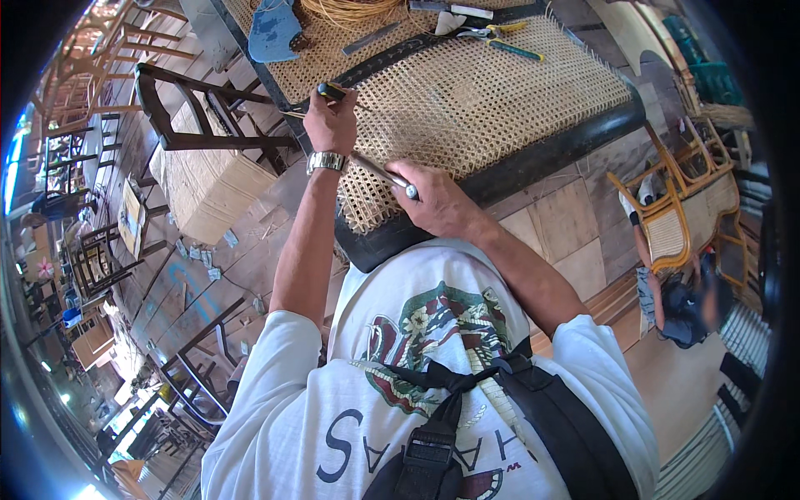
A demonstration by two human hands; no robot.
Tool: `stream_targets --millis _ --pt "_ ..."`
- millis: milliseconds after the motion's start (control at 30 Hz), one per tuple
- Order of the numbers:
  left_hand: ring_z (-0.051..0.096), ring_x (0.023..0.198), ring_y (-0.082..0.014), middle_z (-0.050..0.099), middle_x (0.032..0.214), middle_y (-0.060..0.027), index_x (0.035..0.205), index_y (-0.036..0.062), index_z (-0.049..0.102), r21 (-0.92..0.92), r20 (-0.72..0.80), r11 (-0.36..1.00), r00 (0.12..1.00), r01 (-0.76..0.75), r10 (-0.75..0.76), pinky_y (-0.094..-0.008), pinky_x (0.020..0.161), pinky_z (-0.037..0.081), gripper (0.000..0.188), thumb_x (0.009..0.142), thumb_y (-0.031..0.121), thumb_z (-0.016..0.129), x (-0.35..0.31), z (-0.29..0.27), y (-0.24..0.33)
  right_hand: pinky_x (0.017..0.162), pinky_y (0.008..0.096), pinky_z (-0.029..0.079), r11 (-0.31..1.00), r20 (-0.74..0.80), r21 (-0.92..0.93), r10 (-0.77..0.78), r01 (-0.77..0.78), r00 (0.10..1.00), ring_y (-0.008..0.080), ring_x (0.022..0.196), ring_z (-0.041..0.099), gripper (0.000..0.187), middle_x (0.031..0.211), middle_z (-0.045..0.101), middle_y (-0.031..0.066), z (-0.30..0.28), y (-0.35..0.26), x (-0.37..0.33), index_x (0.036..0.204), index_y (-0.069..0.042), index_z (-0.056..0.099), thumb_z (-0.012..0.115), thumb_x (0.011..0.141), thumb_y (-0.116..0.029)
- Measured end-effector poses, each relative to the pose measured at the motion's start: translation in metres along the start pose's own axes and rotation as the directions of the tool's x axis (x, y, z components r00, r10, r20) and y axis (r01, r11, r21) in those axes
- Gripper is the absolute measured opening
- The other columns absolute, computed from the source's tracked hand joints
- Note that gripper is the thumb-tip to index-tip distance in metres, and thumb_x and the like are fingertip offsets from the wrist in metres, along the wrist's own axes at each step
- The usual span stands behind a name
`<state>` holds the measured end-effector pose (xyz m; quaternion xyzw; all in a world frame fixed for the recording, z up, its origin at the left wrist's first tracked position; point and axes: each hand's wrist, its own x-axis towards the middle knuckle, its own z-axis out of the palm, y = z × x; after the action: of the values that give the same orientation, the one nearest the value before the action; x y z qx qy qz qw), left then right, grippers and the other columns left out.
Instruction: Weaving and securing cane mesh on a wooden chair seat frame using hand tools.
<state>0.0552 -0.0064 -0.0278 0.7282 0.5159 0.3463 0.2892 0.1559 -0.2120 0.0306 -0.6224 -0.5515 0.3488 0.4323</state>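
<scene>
Woven cane webbing (467, 108) covers a panel with a dark padded-looking frame (550, 154) in front of me, its near edge against my shirt. Over the panel's left side, my left hand (331, 125) is closed around a tool with a black-and-yellow handle (332, 90), like a screwdriver's; its lower end is hidden. Closer to my body, my right hand (433, 198) grips a silver metal bar (379, 170) with a rounded end. The bar slants over the webbing toward my left wrist, below the watch. Cut cane ends stick out along the webbing's near left edge.
At the panel's far side lie pliers (504, 40), a flat metal strip (371, 38), a coil of cane strands (350, 8) and a blue piece (273, 33). A dark chair frame (200, 140) and cardboard box (208, 187) stand left. At right, another person (679, 312) is beside a rattan chair (667, 229).
</scene>
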Motion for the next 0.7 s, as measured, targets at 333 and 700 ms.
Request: stream_targets --millis 333,700 --pt "0.074 0.077 -0.0212 0.076 0.086 -0.0089 0.102 0.0074 0.069 -0.112 -0.021 0.993 0.999 0.040 -0.042 -0.0352 0.073 0.056 0.031 0.086 0.030 0.084 0.006 0.000 -0.005 0.079 0.0494 0.056 0.989 -0.055 -0.070 -0.137 0.133 0.989 0.0443 0.094 0.070 0.031 0.104 0.069 0.0271 0.011 0.014 0.010 0.124 0.003 0.058 0.061 0.096 -0.009" --pt "0.073 0.077 -0.0241 0.076 0.085 -0.0116 0.101 0.0056 0.066 -0.091 -0.046 0.995 0.998 0.034 -0.039 -0.0375 0.072 0.055 0.030 0.086 0.026 0.083 0.018 0.004 -0.009 0.078 0.0477 0.056 0.990 -0.032 -0.132 -0.048 0.043 0.998 0.0430 0.087 0.070 0.028 0.093 0.069 0.0249 0.011 0.018 0.020 0.121 0.003 0.059 0.061 0.096 -0.010"
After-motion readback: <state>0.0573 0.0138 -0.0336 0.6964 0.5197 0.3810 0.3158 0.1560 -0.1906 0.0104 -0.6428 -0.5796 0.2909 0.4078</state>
